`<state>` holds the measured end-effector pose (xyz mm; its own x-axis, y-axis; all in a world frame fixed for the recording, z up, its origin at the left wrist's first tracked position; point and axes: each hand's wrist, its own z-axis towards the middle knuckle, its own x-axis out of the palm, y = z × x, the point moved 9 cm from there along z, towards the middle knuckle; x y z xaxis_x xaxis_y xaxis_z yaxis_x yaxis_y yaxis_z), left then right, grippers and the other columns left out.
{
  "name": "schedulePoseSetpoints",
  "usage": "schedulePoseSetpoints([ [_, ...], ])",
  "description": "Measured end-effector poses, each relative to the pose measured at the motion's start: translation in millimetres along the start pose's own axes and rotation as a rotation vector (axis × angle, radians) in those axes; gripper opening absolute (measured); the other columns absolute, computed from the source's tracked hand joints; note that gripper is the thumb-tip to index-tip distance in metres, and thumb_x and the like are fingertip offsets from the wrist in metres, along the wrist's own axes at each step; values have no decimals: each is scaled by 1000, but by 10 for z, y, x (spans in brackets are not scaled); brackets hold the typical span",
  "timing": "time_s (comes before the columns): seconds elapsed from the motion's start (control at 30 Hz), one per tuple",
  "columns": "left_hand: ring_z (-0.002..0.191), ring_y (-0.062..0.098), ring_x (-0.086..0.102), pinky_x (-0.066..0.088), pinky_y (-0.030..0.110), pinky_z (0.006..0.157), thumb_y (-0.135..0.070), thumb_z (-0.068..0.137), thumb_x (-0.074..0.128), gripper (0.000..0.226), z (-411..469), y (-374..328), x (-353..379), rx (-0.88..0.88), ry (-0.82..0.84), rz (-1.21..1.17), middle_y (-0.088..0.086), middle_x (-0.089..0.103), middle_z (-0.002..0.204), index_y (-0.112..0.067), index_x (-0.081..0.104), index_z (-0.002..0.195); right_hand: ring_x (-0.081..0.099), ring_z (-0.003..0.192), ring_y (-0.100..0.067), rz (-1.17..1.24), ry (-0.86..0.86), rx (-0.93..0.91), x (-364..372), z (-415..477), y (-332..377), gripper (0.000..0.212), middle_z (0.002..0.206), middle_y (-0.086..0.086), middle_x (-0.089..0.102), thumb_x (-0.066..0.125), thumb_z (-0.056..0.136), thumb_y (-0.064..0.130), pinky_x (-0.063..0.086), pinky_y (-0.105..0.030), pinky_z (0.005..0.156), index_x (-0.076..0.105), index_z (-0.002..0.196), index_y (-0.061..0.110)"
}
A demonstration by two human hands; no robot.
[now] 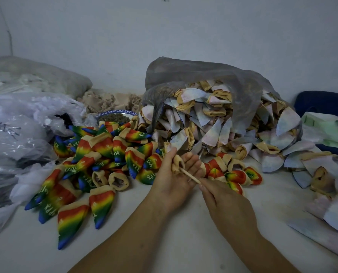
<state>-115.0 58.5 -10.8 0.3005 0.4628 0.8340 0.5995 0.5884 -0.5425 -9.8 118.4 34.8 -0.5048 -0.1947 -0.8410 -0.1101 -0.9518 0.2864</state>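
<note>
My left hand (174, 174) holds a small beige fabric cone (177, 163) between thumb and fingers, palm turned up. My right hand (223, 201) pinches a thin wooden stick (189, 175) whose far end goes into the cone's open mouth. To the left lies a heap of rainbow-coloured cones (97, 164) with pale lettering. More rainbow cones (233, 174) lie just right of my hands.
A grey mesh bag (193, 75) spills pale inside-out cones (213, 119) at the back. Clear plastic bags (16, 134) lie at the left, with a blue-rimmed bowl (115, 115) behind the rainbow heap. Pale cones (325, 203) and a green sheet (329, 127) are at the right.
</note>
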Motion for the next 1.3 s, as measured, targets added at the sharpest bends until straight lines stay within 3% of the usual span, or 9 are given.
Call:
schedulePoseSetpoints([
  [0.2,81,15,71,55,30,79,-34,84,65,22,21,-114,-13,118,-25,175,6,73,87,-12,67,87,56,94,-6,-97,79,88,26,-7,-180,37,114,15,59,24,100,47,47,-25,71,49,127,42],
  [0.3,86,17,70,55,31,84,-29,94,59,21,29,-116,-9,170,-55,294,8,73,91,-11,69,90,52,83,-4,-75,89,111,33,-16,-155,32,101,15,59,26,101,44,40,-21,62,52,120,40],
  [0.43,83,15,72,57,28,75,-30,101,51,44,19,-72,54,214,-40,415,6,75,87,-19,77,67,47,66,-5,-7,74,124,66,-24,-147,26,75,12,51,32,100,41,30,-17,50,57,102,35],
  [0.6,69,13,70,56,27,66,-35,103,38,59,15,13,154,177,37,539,5,73,72,-19,73,58,52,68,-1,233,45,111,99,-49,-110,27,78,13,59,38,98,39,37,-16,53,62,113,37],
  [0.73,71,14,70,52,36,75,-40,97,36,60,27,9,180,192,76,573,4,75,76,-24,68,49,55,71,0,360,45,111,112,-38,-116,28,79,14,64,41,98,38,41,-14,57,64,112,38],
  [0.8,78,17,71,55,36,79,-39,101,38,58,38,-16,140,216,55,544,9,76,86,-22,71,56,56,76,2,355,59,112,115,-21,-159,26,81,16,64,40,98,39,44,-18,60,64,109,40],
  [0.97,91,18,68,57,25,70,-18,95,59,20,10,-130,119,267,14,349,6,75,103,-17,71,112,55,72,0,269,71,118,155,19,-229,27,80,12,64,36,97,44,45,-23,60,61,103,36],
  [1.17,68,16,64,57,30,69,-29,92,62,20,-15,-162,189,236,66,293,4,64,74,-10,68,91,52,61,-4,219,24,205,91,-8,-380,26,64,11,55,38,94,52,33,-23,50,56,86,35],
  [1.3,76,18,68,59,34,76,-50,93,53,46,-6,-151,156,195,30,333,8,69,84,-7,68,98,53,60,-7,165,23,266,39,-31,-460,40,62,7,55,35,92,59,38,-26,51,57,79,29],
])
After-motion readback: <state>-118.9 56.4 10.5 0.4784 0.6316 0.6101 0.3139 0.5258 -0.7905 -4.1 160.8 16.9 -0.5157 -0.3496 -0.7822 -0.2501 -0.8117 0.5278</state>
